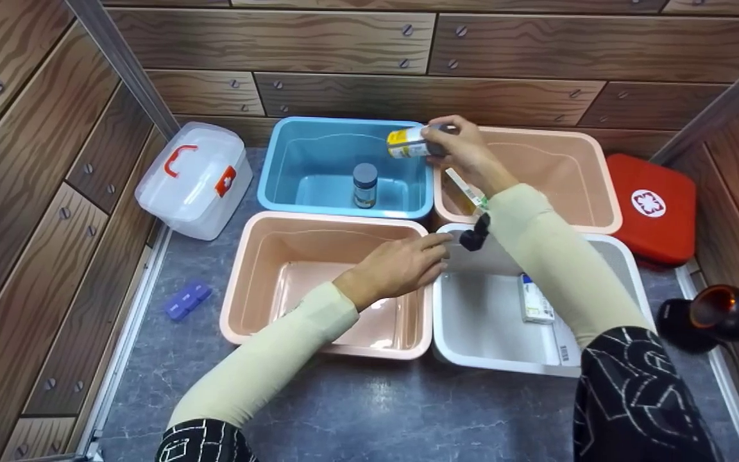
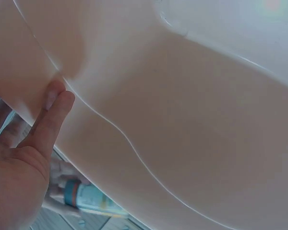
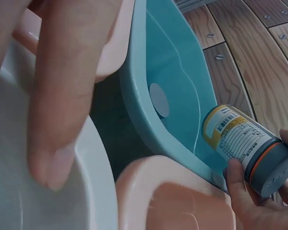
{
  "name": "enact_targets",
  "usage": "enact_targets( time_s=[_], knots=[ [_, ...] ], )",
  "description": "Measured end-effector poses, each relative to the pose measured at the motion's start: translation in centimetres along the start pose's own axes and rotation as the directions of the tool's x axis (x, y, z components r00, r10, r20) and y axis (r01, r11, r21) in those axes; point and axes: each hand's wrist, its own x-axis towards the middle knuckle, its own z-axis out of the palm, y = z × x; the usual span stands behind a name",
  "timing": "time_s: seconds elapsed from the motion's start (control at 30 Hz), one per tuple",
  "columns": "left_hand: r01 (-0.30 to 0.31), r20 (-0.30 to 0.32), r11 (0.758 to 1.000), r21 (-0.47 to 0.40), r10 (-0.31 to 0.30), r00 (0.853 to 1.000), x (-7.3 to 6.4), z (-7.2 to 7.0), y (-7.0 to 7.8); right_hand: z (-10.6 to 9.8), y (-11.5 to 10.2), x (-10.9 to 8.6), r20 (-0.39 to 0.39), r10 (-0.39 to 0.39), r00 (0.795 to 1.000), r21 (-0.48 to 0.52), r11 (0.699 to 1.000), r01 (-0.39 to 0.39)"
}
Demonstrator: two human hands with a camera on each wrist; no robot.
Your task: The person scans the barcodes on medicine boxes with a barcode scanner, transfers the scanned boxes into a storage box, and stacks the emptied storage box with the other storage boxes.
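My right hand (image 1: 466, 151) grips a pill bottle (image 1: 408, 142) around its dark cap end. The bottle lies tilted nearly sideways above the right part of the blue bin (image 1: 267, 163). In the right wrist view its yellow and white label with a barcode shows. A second dark-capped bottle (image 1: 364, 186) stands upright inside the blue bin. My left hand (image 1: 401, 266) hovers over the right side of the front peach bin (image 1: 231, 308), its fingers fairly straight and holding nothing. In the left wrist view, the left hand's fingers are beside that bin's wall.
A back peach bin (image 1: 610, 192) contains a slim box (image 1: 466, 188), partly behind the right arm. A white box (image 1: 537, 301) lies in the white bin (image 1: 472, 362). Around them are a clear first-aid box (image 1: 193, 179), red case (image 1: 658, 224), purple pill organizer (image 1: 188, 300) and black scanner (image 1: 738, 314).
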Motion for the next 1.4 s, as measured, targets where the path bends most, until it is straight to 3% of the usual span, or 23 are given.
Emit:
enact_targets(
  time_s=[0.27,0.47,0.73,0.97,1.4],
  knots=[
    [-0.001,0.006,1.000,-0.004,0.001,1.000,0.1,0.0,0.0,1.6,0.0,0.4,0.007,-0.002,1.000,-0.146,0.989,0.004],
    [0.006,-0.004,1.000,0.002,-0.006,1.000,0.1,0.2,0.0,3.2,-0.4,0.4,-0.008,-0.032,0.999,-0.296,0.955,0.028],
    [0.008,-0.007,1.000,-0.003,-0.008,1.000,0.0,0.2,0.0,3.2,-0.1,-0.1,0.097,-0.120,0.988,-0.207,0.969,0.138],
    [0.012,0.024,1.000,0.008,-0.012,1.000,0.1,0.1,0.0,-0.1,0.2,-2.2,0.170,-0.199,0.965,-0.150,0.963,0.225],
    [0.000,0.009,1.000,-0.015,0.001,1.000,0.0,0.2,-0.1,-10.9,3.9,-11.7,0.320,-0.193,0.928,-0.316,0.901,0.296]
  ],
)
